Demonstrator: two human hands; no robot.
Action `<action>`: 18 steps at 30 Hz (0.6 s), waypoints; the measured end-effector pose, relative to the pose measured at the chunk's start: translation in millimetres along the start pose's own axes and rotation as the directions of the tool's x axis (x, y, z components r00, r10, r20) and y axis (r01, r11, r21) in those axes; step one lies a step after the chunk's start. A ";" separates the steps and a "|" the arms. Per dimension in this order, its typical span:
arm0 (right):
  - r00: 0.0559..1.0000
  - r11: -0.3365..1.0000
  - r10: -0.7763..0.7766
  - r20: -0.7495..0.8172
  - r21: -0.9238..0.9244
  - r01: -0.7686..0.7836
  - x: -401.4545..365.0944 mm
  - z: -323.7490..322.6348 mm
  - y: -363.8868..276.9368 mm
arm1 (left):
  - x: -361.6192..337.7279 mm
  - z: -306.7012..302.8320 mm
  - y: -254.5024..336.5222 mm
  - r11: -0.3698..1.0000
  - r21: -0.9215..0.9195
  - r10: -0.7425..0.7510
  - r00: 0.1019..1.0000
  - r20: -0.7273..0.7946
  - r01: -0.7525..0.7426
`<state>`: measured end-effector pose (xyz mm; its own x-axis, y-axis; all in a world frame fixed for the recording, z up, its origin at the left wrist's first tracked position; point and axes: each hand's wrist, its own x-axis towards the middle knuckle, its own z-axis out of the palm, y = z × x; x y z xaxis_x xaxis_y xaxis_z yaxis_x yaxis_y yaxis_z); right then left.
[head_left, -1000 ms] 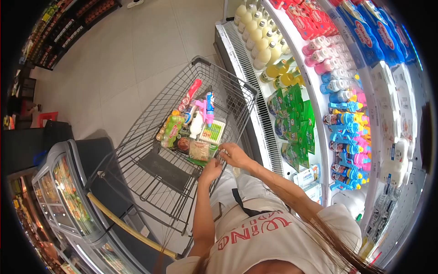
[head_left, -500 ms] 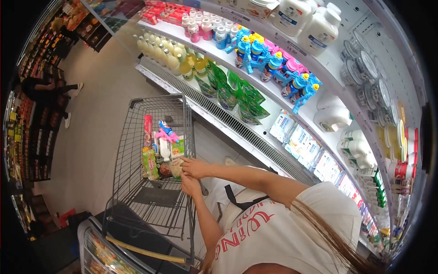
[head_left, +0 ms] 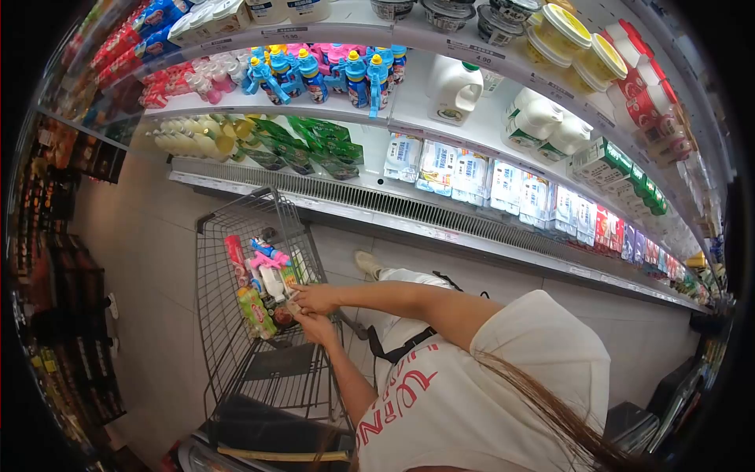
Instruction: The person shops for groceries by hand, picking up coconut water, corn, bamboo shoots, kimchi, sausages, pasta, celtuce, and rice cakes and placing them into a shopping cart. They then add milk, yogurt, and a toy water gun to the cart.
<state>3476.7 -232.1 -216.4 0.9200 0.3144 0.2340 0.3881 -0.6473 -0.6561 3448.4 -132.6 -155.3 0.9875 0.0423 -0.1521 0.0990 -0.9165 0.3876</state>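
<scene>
A grey wire shopping cart stands in front of me. It holds a red tube, a pink and blue toy-shaped bottle, a white bottle and a green multi-pack of small bottles. Both my hands are inside the cart at its near right side. My right hand and my left hand meet on a small pale packet, which they mostly hide.
A chilled shelf runs along the right with green pouches, blue character bottles, white jugs and cartons. Its metal grille lies close to the cart. Dark shelving lines the left, across a tiled floor.
The view has swung right, so the cart now sits lower left and more of the chilled shelf shows. My hands stay together on the packet inside the cart.
</scene>
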 end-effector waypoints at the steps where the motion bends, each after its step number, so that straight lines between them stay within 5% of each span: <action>1: 1.000 1.000 -0.022 -0.005 0.004 0.022 -5.3 1.2 -3.0 | -7.8 -1.7 1.6 1.000 0.010 0.013 1.000 -0.006 -0.013; 3: 0.998 0.998 -0.068 -0.001 -0.006 0.068 -27.5 2.9 -12.2 | -34.4 -4.9 0.1 0.999 0.011 0.037 0.999 0.022 -0.037; 6: 0.995 0.979 0.098 0.030 0.175 -0.102 -56.9 -25.7 -41.6 | -61.4 -12.6 7.6 0.998 0.038 0.040 0.998 0.054 -0.042; 9: 0.979 0.999 -0.025 0.200 -0.015 0.028 -85.1 -36.7 -63.6 | -102.4 -19.0 1.5 0.997 0.038 0.067 0.996 0.054 -0.069; 14: 0.958 0.990 -0.079 -0.275 0.091 0.107 -131.0 5.9 -65.8 | -144.2 -10.7 -4.2 0.993 0.066 0.098 0.994 0.058 -0.101; 18: 0.993 0.992 -0.116 0.016 0.049 0.115 -171.7 -30.6 -102.4 | -193.3 -12.8 -14.9 0.993 0.003 0.119 0.991 0.062 -0.120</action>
<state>3280.6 -241.1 -167.4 0.8676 0.3988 0.2970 0.4884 -0.5719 -0.6591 3257.6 -122.0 -120.1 0.9827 -0.0921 -0.1608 -0.0203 -0.9161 0.4005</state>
